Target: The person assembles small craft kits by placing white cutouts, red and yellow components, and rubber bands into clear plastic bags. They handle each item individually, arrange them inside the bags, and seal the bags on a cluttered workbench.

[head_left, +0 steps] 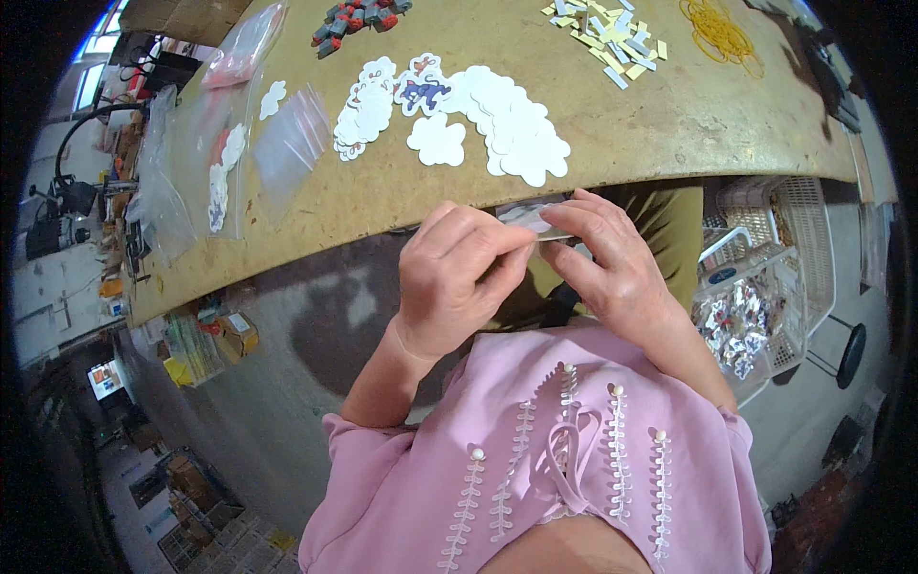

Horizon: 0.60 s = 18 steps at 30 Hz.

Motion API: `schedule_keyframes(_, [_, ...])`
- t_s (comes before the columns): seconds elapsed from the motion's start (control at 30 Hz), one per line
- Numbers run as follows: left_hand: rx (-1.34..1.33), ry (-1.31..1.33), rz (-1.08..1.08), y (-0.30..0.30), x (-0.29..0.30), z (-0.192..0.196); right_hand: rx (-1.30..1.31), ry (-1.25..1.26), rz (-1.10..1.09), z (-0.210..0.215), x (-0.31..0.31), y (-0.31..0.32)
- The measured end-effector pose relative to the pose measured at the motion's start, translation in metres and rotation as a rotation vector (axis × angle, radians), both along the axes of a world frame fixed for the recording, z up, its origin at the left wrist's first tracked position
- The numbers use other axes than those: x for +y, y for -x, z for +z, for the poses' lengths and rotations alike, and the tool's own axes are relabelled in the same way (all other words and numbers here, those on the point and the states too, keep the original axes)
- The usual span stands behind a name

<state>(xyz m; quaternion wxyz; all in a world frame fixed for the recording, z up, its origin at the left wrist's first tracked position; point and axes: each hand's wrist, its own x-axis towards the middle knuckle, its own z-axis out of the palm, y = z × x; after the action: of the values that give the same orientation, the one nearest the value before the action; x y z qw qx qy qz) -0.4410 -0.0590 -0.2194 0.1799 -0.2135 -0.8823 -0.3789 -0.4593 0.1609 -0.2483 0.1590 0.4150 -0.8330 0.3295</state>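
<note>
Just off the table's near edge, both hands hold a small clear plastic bag with something white in it. My left hand pinches one edge between thumb and fingers. The fingers of my right hand are closed on the other side. What lies inside the bag is partly hidden by the fingers. Closest on the table are a single white scalloped cutout and an overlapping pile of white cutouts. To their left lie another pile and a printed cutout with a dark blue figure.
Empty clear bags and a filled clear bag lie on the table's left. Grey and red clips, yellow and white small strips and yellow rubber bands sit farther back. White baskets with bagged cutouts stand at right.
</note>
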Motion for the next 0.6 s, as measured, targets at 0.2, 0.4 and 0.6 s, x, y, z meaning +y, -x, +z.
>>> schedule_keyframes(0.2, [0.21,0.278,0.024,-0.002,0.003,-0.007,-0.028,0.027,-0.005,0.0,0.0,-0.004])
schedule_keyframes(0.4, [0.044,0.21,-0.011,-0.002,0.002,-0.007,-0.07,0.011,0.005,-0.005,0.005,-0.005])
schedule_keyframes(0.6, [0.024,0.042,0.093,0.007,-0.026,0.0,-0.032,-0.026,-0.023,-0.007,0.014,-0.007])
